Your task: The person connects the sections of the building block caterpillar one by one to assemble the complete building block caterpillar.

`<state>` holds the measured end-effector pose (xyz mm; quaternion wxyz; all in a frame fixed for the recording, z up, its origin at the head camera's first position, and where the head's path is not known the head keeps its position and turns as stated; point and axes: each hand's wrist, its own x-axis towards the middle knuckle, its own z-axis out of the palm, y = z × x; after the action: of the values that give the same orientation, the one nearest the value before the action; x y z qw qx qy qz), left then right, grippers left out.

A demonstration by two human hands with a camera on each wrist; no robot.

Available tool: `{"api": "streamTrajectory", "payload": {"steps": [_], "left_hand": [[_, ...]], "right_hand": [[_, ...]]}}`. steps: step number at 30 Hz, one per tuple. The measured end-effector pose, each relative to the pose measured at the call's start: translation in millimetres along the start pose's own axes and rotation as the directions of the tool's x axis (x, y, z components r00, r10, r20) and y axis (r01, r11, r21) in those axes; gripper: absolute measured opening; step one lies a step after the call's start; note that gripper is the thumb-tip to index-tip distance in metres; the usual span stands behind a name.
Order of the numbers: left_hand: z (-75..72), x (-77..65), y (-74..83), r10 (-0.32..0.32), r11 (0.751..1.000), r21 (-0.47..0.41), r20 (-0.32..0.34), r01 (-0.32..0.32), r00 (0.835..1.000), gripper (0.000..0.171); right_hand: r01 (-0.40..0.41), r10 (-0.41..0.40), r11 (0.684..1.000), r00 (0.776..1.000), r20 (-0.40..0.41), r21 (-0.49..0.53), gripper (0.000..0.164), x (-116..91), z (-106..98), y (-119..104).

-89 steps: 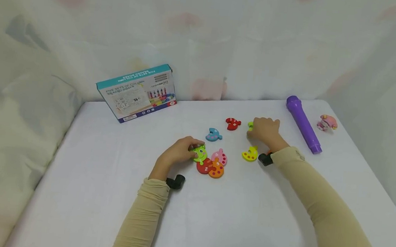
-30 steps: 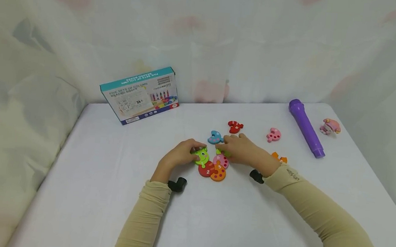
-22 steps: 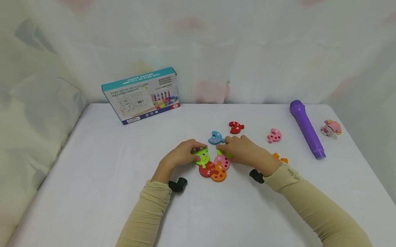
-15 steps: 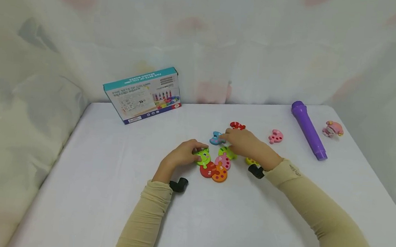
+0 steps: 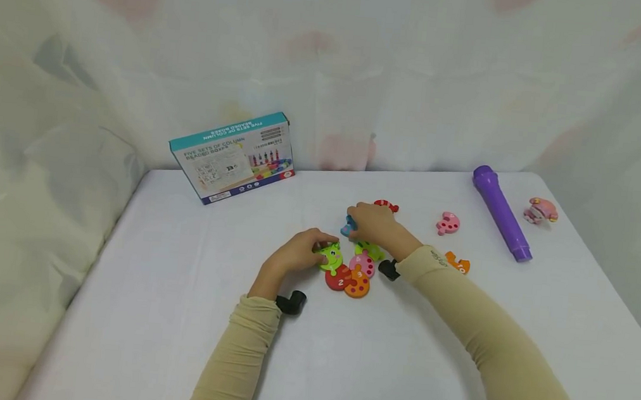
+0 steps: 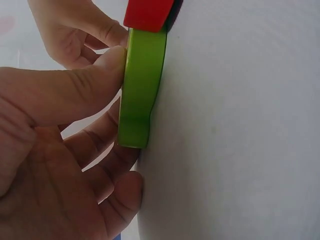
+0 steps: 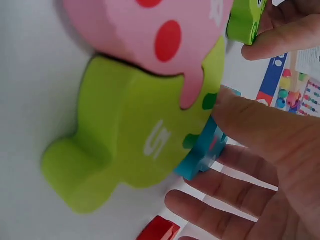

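Note:
My left hand pinches the green smiling caterpillar-head puzzle piece between thumb and fingers, flat on the table; its green edge fills the left wrist view. Joined on from it are the red piece 2, the orange piece 3 and the pink piece 4. The green piece 5 fits against the pink one's knob. Just behind it, my right hand holds the blue puzzle piece with the thumb on one side and fingers on the other, partly covering it.
A red striped piece lies behind my right hand. Farther right are a pink piece and an orange piece. A purple toy microphone, a small pink figurine and a beads box stand or lie farther back.
My right hand brought the green piece 5 from the right to the pink piece 4, let it go, then moved onto the blue piece. My left hand keeps its grip on the head piece.

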<state>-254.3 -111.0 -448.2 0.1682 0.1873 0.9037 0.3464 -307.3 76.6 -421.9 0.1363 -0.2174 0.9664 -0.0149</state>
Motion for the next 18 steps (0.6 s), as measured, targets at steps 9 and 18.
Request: {"api": "streamTrajectory", "payload": {"steps": [9,18], "left_hand": [[-0.2,-0.3,0.5,-0.013,1.0,-0.003,0.006,0.013,1.0,0.041],[-0.9,-2.7,3.3,-0.014,1.0,0.006,0.001,0.014,1.0,0.041]], "right_hand": [[0.027,-0.021,0.998,0.994,-0.108,0.057,0.051,-21.8,-9.9,9.7],[0.006,-0.001,0.999,0.991,-0.134,0.035,0.057,-66.0,-11.3,27.3]]}}
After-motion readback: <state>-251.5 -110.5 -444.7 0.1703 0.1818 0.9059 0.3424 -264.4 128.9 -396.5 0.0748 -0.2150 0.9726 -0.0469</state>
